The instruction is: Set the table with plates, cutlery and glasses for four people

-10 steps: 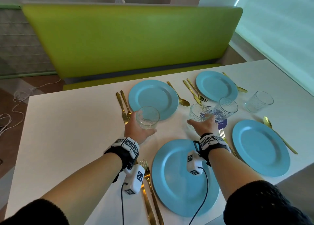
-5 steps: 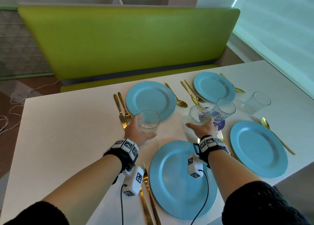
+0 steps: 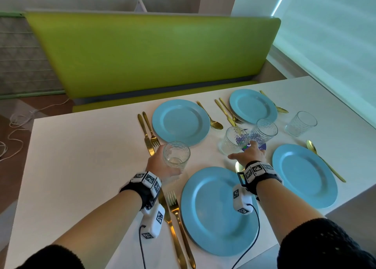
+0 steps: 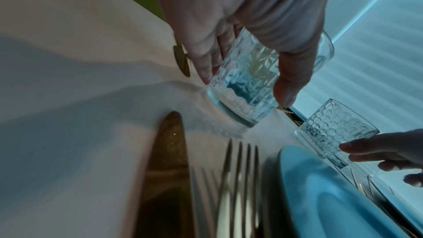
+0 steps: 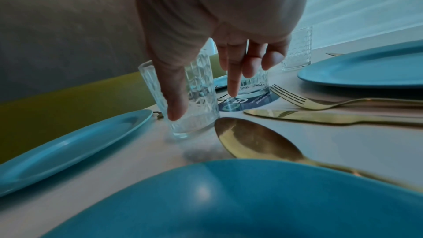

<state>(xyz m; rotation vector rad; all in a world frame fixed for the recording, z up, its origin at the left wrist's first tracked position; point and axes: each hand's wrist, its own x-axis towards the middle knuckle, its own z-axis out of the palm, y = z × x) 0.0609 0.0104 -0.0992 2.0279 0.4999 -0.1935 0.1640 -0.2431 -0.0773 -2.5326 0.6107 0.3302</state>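
Observation:
My left hand (image 3: 162,163) grips a patterned clear glass (image 3: 176,154) by its side, low over the white table (image 3: 81,177), just beyond the near fork and knife (image 3: 173,211). In the left wrist view the fingers and thumb wrap that glass (image 4: 242,97). My right hand (image 3: 247,155) hovers with spread fingers beside a second glass (image 3: 234,139) that stands on the table; its thumb (image 5: 174,97) is in front of this glass (image 5: 196,108) without gripping it. A gold spoon (image 5: 256,138) lies under the right wrist, beside the near blue plate (image 3: 219,218).
Three more blue plates (image 3: 181,122) (image 3: 253,106) (image 3: 305,175) lie with gold cutlery beside them. Two other glasses (image 3: 264,129) (image 3: 301,123) stand at the right, one on a blue round sticker. A green bench (image 3: 152,51) backs the table's far edge.
My left hand has drawn its glass nearer, toward the near plate's left. My right hand has let go of the second glass and opened beside it.

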